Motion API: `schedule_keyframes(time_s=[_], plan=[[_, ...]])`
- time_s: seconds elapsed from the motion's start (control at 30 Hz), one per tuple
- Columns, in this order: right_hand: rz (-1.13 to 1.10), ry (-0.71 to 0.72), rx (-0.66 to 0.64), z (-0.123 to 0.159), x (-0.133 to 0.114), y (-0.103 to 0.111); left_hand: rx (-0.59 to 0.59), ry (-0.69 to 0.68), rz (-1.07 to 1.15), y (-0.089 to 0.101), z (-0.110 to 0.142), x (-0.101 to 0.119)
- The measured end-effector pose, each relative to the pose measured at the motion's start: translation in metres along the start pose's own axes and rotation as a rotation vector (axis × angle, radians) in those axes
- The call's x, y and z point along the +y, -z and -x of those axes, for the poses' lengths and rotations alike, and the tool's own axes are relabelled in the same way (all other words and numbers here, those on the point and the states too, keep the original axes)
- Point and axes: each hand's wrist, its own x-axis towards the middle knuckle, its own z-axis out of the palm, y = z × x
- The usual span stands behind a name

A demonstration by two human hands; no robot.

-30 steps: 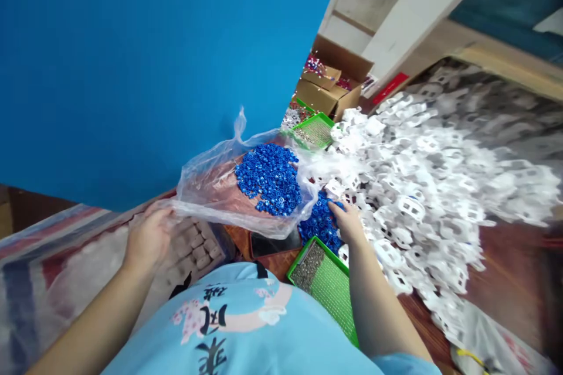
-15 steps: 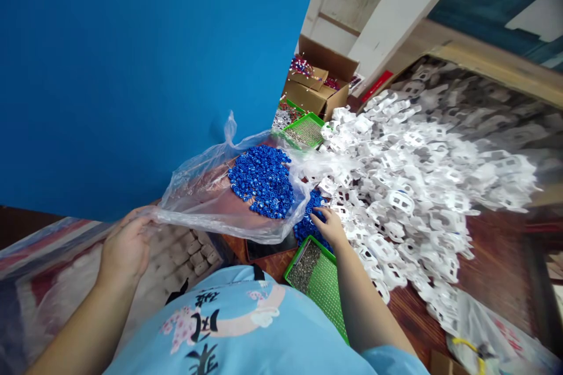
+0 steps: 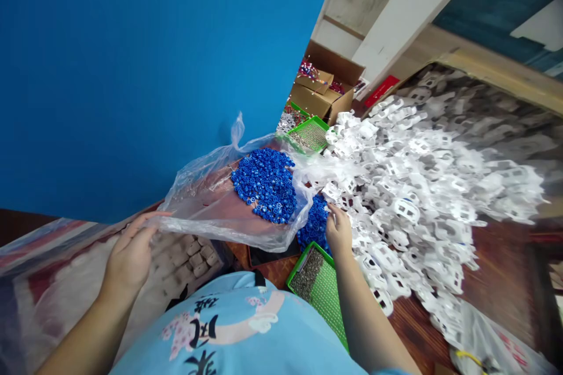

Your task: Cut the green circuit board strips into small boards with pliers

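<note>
Sorting at a cluttered table: left hand (image 3: 129, 255) pinches the edge of a plastic bag (image 3: 211, 205) of blue rings (image 3: 265, 184), right hand (image 3: 338, 229) curls over loose blue rings beside white parts (image 3: 422, 187), grip unclear; gathering likely needs the bag mouth kept open.

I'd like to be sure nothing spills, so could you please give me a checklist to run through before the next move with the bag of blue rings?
1. Left hand at the bag edge: ok; firm pinch: cannot tell.
2. Blue rings heaped inside the bag: ok.
3. Loose rings lying outside, beside the bag: not ok.
4. Right hand at the loose rings; whether it holds any: cannot tell.
5. Green tray clear of both hands: ok.
6. White parts pile crowding the rings and tray: not ok.
</note>
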Motion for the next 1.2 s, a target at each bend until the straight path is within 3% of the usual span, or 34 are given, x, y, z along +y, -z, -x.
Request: schedule_keyframes(time_s=[0.07,0.17,0.23,0.33,0.47,0.6,0.7,0.9,1.0,1.2], plan=[[-0.107,0.071,0.106,-0.004,-0.031,-0.011,-0.084,0.025,-0.018,0.0,0.006,0.01],[-0.162,0.234,-0.281,-0.013,-0.084,-0.051,-0.152,0.014,-0.094,-0.004,0.019,0.024],[-0.055,0.104,-0.413,-0.021,-0.11,-0.085,-0.199,-0.009,-0.088,-0.007,0.027,0.028],[0.152,-0.058,-0.362,-0.037,-0.128,-0.128,-0.301,-0.104,-0.097,-0.008,0.035,0.029],[0.26,-0.008,-0.323,-0.057,-0.132,-0.155,-0.367,-0.274,-0.163,-0.001,0.041,0.032],[0.307,0.113,-0.284,-0.066,-0.13,-0.162,-0.428,-0.383,-0.277,0.007,0.043,0.034],[0.324,0.171,-0.245,-0.069,-0.126,-0.164,-0.389,-0.425,-0.334,0.012,0.044,0.032],[0.32,0.276,-0.321,-0.077,-0.111,-0.159,-0.368,-0.484,-0.396,0.015,0.042,0.026],[0.214,0.213,-0.354,-0.081,-0.108,-0.154,-0.328,-0.521,-0.422,0.014,0.041,0.023],[-0.379,-0.188,-0.321,-0.091,-0.108,-0.138,-0.227,-0.476,-0.387,0.013,0.045,0.023]])
